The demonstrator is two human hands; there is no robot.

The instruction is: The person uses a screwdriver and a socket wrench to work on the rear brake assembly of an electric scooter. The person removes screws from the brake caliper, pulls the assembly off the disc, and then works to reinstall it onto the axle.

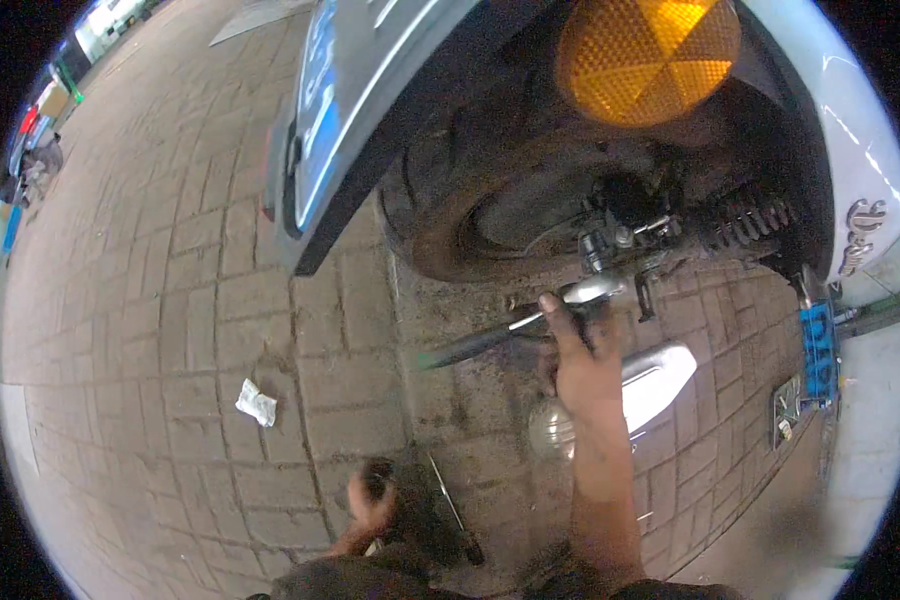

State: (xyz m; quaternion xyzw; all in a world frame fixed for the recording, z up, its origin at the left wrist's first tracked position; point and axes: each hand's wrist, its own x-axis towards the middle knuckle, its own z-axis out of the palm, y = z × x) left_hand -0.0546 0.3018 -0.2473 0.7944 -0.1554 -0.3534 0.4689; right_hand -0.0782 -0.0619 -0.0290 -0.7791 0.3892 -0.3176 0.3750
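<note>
My right hand [585, 345] is closed near the head of a ratchet wrench [470, 345], whose dark handle with a green end points left. Its silver head meets the socket at the hub of the scooter's wheel [420, 215]. Down at the lower left, my left hand [370, 505] is curled around a small dark object [378, 475] that I cannot make out. Beneath my right forearm lies a shiny silver part [660, 385], long and rounded like a muffler cover, partly hidden by the arm.
An orange reflector lens [650, 60] and pale body panel [865, 150] overhang the wheel. A coil spring [750, 220] sits right of the hub. A screwdriver [450, 505] and crumpled white wrapper [257, 402] lie on paving bricks. A blue rack [820, 350] and small tray [778, 430] are at right.
</note>
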